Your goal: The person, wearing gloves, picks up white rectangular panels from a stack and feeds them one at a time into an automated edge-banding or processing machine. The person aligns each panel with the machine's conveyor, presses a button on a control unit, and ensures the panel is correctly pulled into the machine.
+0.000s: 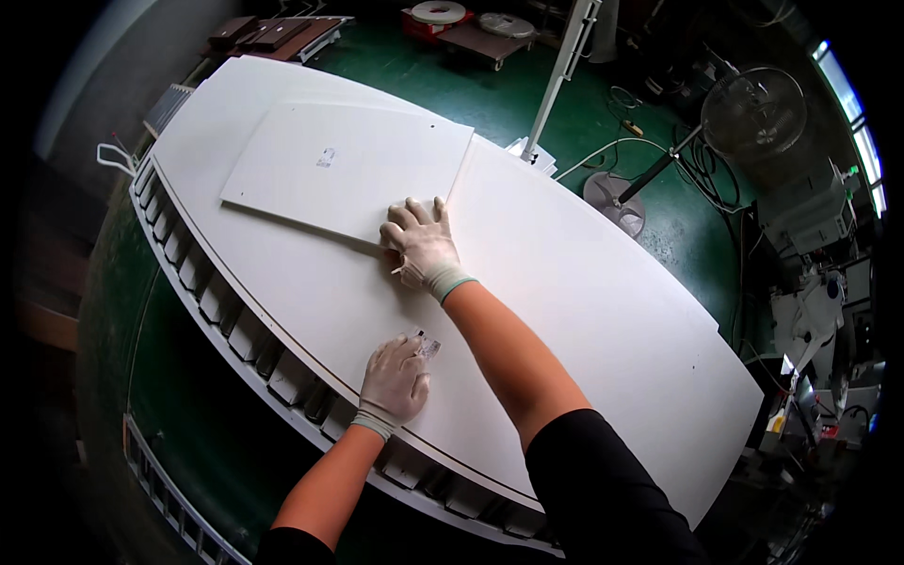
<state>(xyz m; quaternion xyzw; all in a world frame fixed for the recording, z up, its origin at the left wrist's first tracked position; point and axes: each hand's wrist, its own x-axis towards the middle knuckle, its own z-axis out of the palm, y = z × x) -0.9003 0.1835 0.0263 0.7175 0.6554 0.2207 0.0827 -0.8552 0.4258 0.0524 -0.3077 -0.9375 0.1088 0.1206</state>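
Note:
My right hand (426, 247), in a pale glove with a green cuff, rests with spread fingers on the near right corner of a white rectangular panel (353, 160). That panel lies askew on a large white board (565, 311) and has a small printed label (326, 157). My left hand (394, 379), gloved likewise, lies palm down on the large board near its left edge. Its fingertips touch or partly cover a second printed label (428, 346); whether it is stuck down I cannot tell. The undersides of both hands are hidden.
Rollers (247, 334) of a conveyor line the left edge beneath the board. A pedestal fan (753, 111) stands at the right on the green floor, with cables and hoses nearby. A white upright post (560, 85) rises behind the board. Dark brown panels (273, 36) are stacked at the far left.

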